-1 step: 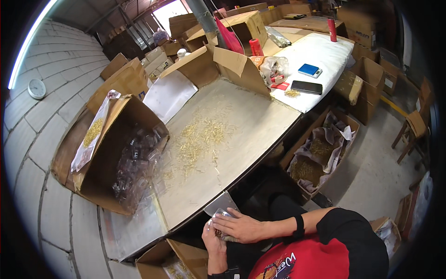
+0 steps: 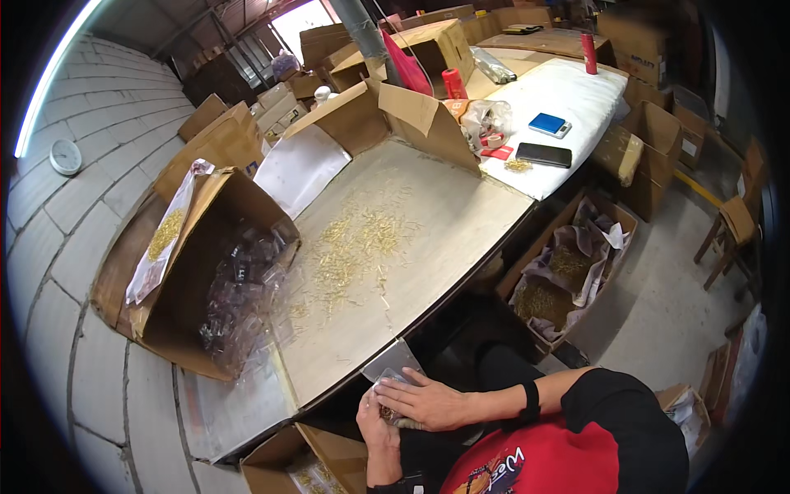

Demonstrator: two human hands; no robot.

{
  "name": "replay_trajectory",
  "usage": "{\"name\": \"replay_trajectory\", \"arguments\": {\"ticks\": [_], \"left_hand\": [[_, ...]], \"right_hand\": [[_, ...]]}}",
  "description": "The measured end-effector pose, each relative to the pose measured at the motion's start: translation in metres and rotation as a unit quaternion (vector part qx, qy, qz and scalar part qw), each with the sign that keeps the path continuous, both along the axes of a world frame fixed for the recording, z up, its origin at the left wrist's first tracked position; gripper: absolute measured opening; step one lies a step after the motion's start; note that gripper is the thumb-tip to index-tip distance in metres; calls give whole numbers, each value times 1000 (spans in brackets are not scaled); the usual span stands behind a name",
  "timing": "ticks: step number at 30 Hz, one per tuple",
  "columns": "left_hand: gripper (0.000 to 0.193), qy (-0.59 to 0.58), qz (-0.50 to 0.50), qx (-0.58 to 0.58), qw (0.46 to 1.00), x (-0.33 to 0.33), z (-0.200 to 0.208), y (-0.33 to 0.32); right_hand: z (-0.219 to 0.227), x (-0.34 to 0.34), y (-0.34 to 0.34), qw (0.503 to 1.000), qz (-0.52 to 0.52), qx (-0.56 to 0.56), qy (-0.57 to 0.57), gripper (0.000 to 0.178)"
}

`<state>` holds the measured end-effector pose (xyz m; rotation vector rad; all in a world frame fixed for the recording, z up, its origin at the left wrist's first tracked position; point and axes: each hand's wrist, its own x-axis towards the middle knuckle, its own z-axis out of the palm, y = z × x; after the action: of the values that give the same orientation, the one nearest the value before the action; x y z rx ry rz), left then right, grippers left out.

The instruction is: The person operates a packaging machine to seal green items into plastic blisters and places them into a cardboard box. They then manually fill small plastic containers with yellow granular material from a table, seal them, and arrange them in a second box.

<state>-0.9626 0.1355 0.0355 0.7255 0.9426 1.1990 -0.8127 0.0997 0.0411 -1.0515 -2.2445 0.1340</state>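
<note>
At the table's front edge, my left hand (image 2: 378, 424) is wrapped round a small clear plastic box (image 2: 390, 379) with brownish-gold bits inside. My right hand (image 2: 432, 403) lies across the top of the box, its fingers together and pressed on it. Just beyond my hands, a flat grey plate (image 2: 395, 357) sticks out from the table edge. Thin gold-coloured pins (image 2: 354, 245) lie scattered over the pale tabletop (image 2: 444, 239). Left of them, many clear plastic boxes (image 2: 243, 300) spill from a tipped cardboard box (image 2: 169, 317).
On a white padded surface (image 2: 568, 90) at the right are a black phone (image 2: 544, 155) and a small blue scale (image 2: 549, 124). Below it stands a carton (image 2: 615, 288) of gold pins in paper. Another open carton (image 2: 341, 453) sits below my left hand. A block wall (image 2: 90, 247) runs along the left.
</note>
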Motion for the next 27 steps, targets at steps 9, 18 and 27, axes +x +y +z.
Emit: {"name": "replay_trajectory", "arguments": {"ticks": [9,18,27], "left_hand": [[42,41,-21,-21,999,-30,39,5],[42,47,79,27,995,-154,82,-30],[22,74,210,-87,971,-228,52,-77]], "right_hand": [[39,6,14,988,5,47,150,49],[30,-13,12,981,-10,-89,172,40],[28,-82,19,979,132,-130,85,38]]}}
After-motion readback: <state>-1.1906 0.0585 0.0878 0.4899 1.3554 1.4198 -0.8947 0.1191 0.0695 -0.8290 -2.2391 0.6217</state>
